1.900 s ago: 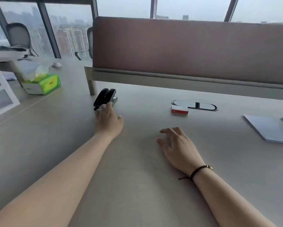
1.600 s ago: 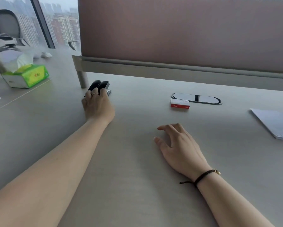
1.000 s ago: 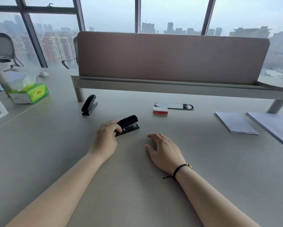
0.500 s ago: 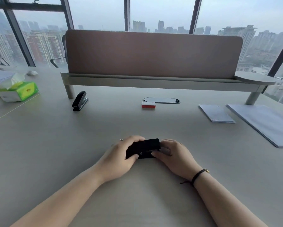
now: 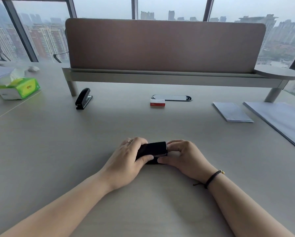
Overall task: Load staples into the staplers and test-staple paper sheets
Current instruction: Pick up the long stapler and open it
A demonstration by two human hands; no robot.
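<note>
A black stapler (image 5: 152,149) lies on the desk right in front of me, lengthwise from left to right. My left hand (image 5: 126,161) wraps around its left end, thumb along the near side. My right hand (image 5: 184,156) pinches its right end with fingertips and thumb. A second black stapler (image 5: 83,98) stands at the back left by the shelf leg. A small red and white staple box (image 5: 157,102) lies at the back centre. Two stacks of paper sheets lie at the right, a smaller stack (image 5: 232,111) and a larger stack (image 5: 280,120).
A raised shelf with a brown divider panel (image 5: 163,47) spans the back of the desk. An oval cable grommet (image 5: 172,97) sits behind the staple box. A green tissue box (image 5: 17,88) stands at the far left.
My left hand took one stapler from the pair at the back left and drew it across the desk towards me. My right hand has closed on its other end.
</note>
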